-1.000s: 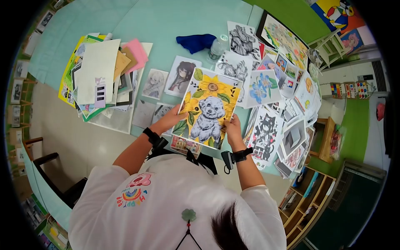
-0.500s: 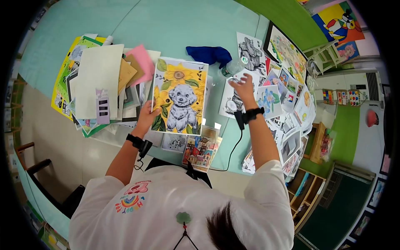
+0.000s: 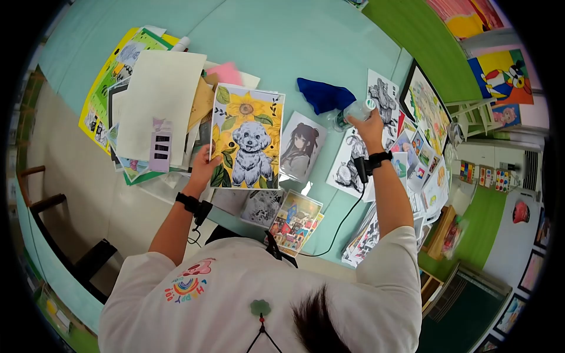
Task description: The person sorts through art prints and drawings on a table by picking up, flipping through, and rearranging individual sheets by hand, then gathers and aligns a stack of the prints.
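Observation:
My left hand [image 3: 205, 166] grips the lower left edge of a picture of a grey dog among sunflowers [image 3: 250, 138]. My right hand [image 3: 368, 129] is closed round a clear plastic bottle [image 3: 347, 117] beside a dark blue cloth [image 3: 323, 95]. Under my right forearm and hand lie black-and-white drawings [image 3: 347, 167]. A portrait of a dark-haired figure [image 3: 302, 146] lies between my hands. Below it is a colourful picture of houses [image 3: 296, 220], next to a grey drawing [image 3: 259, 206].
A pile of papers and folders [image 3: 159, 106] covers the table's left part. On the right, many prints [image 3: 418, 159] lie by a black-framed picture [image 3: 426, 103]. A dark chair [image 3: 94, 259] stands at the lower left. A black cable [image 3: 341, 229] runs from my right wrist.
My right hand let go of the dog picture, moved right and took hold of the bottle. My left hand carried the picture left, uncovering the houses picture.

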Motion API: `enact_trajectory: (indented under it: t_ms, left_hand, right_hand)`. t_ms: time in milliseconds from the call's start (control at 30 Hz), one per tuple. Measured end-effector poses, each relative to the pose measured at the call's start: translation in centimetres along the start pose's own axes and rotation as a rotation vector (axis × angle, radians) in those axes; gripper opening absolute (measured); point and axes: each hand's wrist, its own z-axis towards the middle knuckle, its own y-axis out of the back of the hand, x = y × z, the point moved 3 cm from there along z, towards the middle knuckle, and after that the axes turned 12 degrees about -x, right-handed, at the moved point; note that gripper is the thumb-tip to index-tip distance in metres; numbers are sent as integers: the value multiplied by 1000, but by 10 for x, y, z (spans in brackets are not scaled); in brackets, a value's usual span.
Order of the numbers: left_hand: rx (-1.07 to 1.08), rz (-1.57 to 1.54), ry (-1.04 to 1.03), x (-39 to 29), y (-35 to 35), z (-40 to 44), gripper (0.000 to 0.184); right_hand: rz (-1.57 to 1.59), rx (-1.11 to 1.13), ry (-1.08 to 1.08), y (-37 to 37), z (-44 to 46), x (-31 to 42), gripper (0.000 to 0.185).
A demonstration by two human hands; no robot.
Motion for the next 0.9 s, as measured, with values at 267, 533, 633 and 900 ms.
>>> enact_trajectory:
  t_ms: [267,533,633,900]
  left_hand:
    - [-44,-56,14,2,24,-1,32]
    - [-175,-87,46,-18,44,-8,32]
    - [-209,-32,44,-7,57,-3,36]
    - [-205,-86,71,4,46,14,34]
  right_hand:
    - [183,72,138,-85,80,75,61]
    - [197,134,75,-174,98,169,66]
    - [207,154,88,-200,98,174,66]
    - [174,290,145,-209,109,174,78]
